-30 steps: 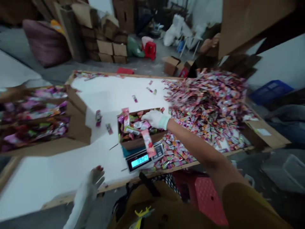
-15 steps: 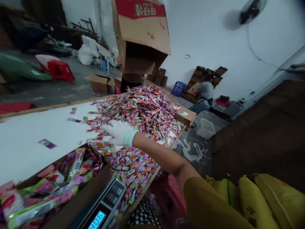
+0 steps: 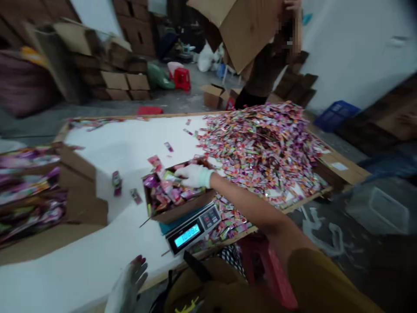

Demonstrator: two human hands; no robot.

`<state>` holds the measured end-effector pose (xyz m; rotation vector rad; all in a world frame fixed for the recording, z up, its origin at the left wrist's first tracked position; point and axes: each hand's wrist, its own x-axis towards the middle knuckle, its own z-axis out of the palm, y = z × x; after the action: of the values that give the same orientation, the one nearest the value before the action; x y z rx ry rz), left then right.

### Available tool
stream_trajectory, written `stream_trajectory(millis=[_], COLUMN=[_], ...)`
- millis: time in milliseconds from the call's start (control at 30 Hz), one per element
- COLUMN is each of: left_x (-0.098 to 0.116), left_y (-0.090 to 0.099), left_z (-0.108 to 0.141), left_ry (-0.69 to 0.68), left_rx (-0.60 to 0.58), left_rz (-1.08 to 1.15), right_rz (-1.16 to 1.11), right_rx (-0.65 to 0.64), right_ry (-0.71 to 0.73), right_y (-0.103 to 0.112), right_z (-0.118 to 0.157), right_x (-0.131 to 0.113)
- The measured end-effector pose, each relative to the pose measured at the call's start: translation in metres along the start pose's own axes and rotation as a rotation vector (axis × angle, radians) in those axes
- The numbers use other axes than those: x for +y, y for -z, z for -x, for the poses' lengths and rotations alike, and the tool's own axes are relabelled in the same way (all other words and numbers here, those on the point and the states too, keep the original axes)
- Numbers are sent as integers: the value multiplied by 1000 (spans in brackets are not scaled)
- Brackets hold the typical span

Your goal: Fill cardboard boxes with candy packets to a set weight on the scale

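My right hand, in a white glove with a pale green cuff, reaches over the cardboard box. Its fingertips are at the small shiny packets inside; blur hides whether they grip one. That box sits on a digital scale with a lit blue display. My left hand, gloved with darker fingertips showing, is low at the table's front edge. Its fingers are apart and hold nothing. Beside the box on the right spreads a large heap of similar colourful packets.
Larger cartons of packets stand on the left of the white table. A few loose packets lie between. Across the table a person holds up a big cardboard box. A red stool is below the near edge.
My right hand has gone from the heap to the box on the scale. The view has swung left, bringing my left hand and the cartons into sight. The person's raised box has tilted.
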<state>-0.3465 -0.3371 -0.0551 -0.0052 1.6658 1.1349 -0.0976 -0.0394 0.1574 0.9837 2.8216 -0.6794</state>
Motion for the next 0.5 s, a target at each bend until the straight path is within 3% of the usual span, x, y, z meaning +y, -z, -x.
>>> stream_trajectory(millis=[133,300,400,500], left_x=[-17,-30,-32,-32], left_y=[24,23,12,3], left_z=[16,32,33,31], left_ry=[12,8,-22,-9], left_rx=[80,85,76,27], left_rz=[70,58,17,-13], right_rz=[-257,-532,-458,-176], right_rx=[223,501,629,620], right_ry=[0,-83,-238,-493], right_y=[29,66,74,63], right_z=[38,117,160,187], right_x=[7,17,44,83])
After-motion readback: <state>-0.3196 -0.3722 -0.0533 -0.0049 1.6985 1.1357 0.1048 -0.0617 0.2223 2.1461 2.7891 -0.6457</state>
